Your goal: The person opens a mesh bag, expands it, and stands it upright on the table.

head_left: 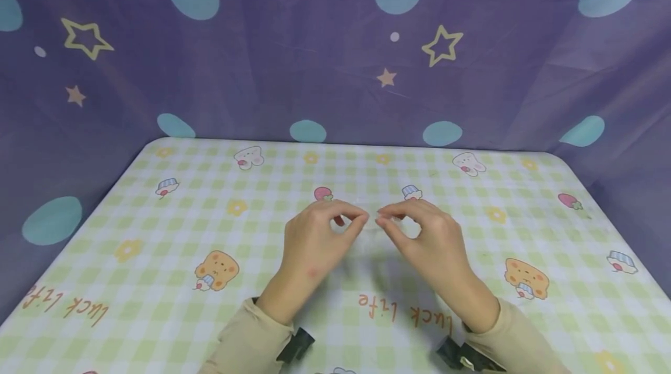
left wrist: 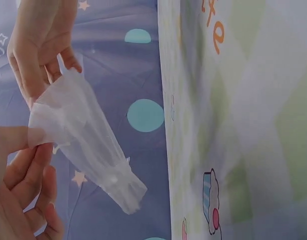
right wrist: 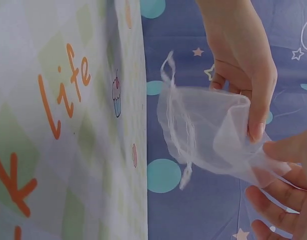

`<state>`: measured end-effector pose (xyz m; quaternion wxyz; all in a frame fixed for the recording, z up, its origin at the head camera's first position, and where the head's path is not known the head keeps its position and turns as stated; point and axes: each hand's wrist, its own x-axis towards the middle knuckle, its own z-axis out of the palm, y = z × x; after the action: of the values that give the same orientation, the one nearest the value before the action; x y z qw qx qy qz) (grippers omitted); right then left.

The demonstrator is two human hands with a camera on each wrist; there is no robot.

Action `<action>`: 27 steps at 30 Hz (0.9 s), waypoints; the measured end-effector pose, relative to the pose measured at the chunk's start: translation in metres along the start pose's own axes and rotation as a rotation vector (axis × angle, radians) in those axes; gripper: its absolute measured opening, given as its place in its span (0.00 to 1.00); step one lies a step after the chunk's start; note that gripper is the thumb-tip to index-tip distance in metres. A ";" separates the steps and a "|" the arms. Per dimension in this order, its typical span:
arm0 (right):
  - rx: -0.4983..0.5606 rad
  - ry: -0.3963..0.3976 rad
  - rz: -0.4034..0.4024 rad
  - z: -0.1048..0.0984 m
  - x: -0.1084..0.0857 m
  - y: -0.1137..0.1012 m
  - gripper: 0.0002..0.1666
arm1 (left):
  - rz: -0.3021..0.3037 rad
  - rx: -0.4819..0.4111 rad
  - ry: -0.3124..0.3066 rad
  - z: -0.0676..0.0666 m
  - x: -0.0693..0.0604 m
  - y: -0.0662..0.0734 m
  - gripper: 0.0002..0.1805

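A sheer white drawstring bag [left wrist: 86,125] hangs between both hands; its cord loops show at the far end of the bag [right wrist: 208,120] in the right wrist view. My left hand [head_left: 318,240] pinches one edge of it between thumb and fingers, my right hand [head_left: 435,240] the opposite edge. In the head view the fingertips almost meet and the bag is nearly invisible against the cloth. The left wrist view has my left hand [left wrist: 31,185] low at the left, its other fingers curled. My right hand [right wrist: 288,200] is at the lower right in its own wrist view.
A table with a green-and-white checked cloth [head_left: 293,176], printed with bears, cupcakes and lettering, lies beneath the hands. Behind it hangs a purple curtain [head_left: 314,59] with stars and blue ovals. Dark straps [head_left: 296,346] show at the sleeve cuffs.
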<state>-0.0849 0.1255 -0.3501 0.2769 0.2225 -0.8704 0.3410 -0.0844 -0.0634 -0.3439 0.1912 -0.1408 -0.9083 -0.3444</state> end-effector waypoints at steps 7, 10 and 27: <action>0.020 0.028 -0.010 -0.001 0.001 0.000 0.07 | -0.070 -0.052 -0.011 -0.005 0.002 -0.002 0.01; 0.021 0.054 -0.030 -0.002 0.002 0.000 0.08 | -0.040 -0.058 -0.031 -0.004 0.003 -0.002 0.04; 0.017 0.057 -0.064 -0.001 0.002 0.003 0.13 | -0.078 -0.014 0.012 -0.006 0.002 -0.003 0.04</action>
<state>-0.0874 0.1278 -0.3492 0.3105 0.2428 -0.8516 0.3455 -0.0863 -0.0689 -0.3407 0.1823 -0.1043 -0.9095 -0.3587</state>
